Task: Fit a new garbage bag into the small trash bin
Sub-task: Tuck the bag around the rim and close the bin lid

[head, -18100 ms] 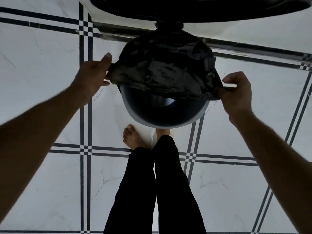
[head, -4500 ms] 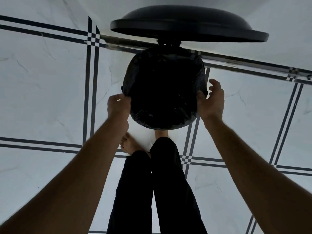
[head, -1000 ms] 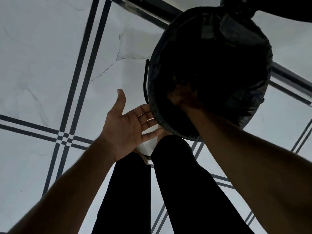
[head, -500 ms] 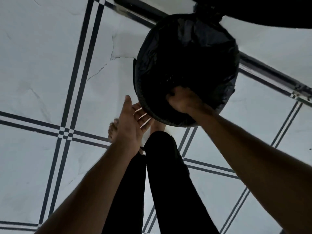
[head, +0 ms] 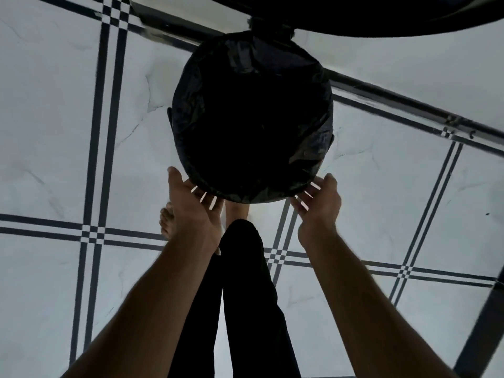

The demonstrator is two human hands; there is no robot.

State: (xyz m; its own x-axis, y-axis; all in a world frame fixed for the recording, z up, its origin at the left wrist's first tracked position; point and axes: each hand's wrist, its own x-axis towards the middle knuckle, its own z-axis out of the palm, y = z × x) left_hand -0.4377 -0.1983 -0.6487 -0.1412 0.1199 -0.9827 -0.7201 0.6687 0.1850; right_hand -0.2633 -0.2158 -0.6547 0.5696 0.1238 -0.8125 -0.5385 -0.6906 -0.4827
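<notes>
Both hands are spread open with fingers splayed, the left hand [head: 192, 211] and the right hand [head: 317, 207] cupped against the near lower edge of the bag-covered rim, clamped on nothing. Behind them, the white marble-patterned tiled floor [head: 49, 132] with dark grid lines is seen, and on it the small round dark bin [head: 169, 120] stands under its raised lid [head: 381, 17]. Over its mouth the thin, crinkled black plastic garbage bag [head: 251, 118] is draped. The film is judged light, limp, slippery and easily torn, best pinched at the overhanging hem.
</notes>
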